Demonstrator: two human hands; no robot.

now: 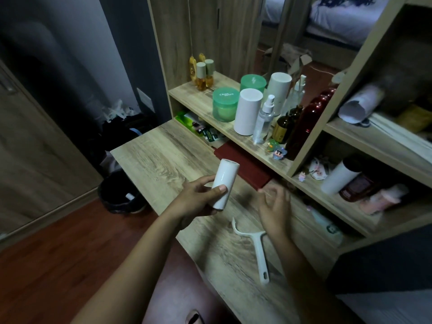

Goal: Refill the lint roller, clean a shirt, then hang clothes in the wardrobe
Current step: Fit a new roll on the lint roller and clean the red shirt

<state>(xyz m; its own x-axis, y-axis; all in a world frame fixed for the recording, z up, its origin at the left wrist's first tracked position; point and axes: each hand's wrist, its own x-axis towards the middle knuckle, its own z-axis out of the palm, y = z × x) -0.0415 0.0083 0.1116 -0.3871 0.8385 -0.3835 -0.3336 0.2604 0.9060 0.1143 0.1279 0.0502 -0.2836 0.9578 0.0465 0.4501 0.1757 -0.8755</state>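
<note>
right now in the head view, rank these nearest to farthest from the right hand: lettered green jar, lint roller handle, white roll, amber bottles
1. lint roller handle, on the desk just below the right hand
2. white roll, to its left, held in the left hand
3. lettered green jar, on the shelf beyond
4. amber bottles, at the shelf's far left end
</note>
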